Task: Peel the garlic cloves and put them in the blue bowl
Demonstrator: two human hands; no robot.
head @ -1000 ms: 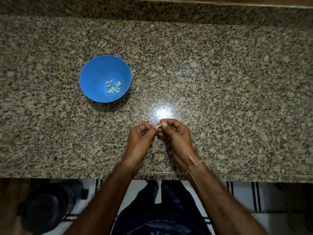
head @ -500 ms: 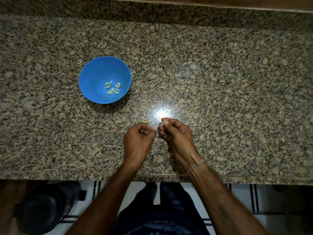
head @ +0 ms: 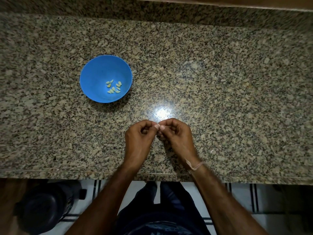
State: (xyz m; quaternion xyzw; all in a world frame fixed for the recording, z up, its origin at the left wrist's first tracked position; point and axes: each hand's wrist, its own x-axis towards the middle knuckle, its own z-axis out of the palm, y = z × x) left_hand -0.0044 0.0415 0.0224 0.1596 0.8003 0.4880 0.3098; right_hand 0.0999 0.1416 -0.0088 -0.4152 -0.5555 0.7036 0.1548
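Note:
The blue bowl (head: 94, 70) stands on the counter's left half with several peeled yellowish garlic cloves (head: 113, 86) in its bottom. Both hands hover over the counter's front middle, right of and nearer than the bowl. My left hand (head: 138, 141) and my right hand (head: 177, 139) have curled fingers, and their thumbs and fingertips meet. Between them they pinch a small garlic clove (head: 158, 125), almost entirely hidden by the fingertips.
The speckled granite counter (head: 220, 82) runs the full width, with a raised back ledge (head: 152, 9) and a front edge (head: 67, 173) near me. A lamp glare (head: 161, 112) sits just beyond my hands. A dark round object (head: 42, 211) stands on the floor at lower left.
Half a second ago my hands had drawn slightly apart, the left a little to the left. Now the fingertips meet again on the clove. The bowl has not moved.

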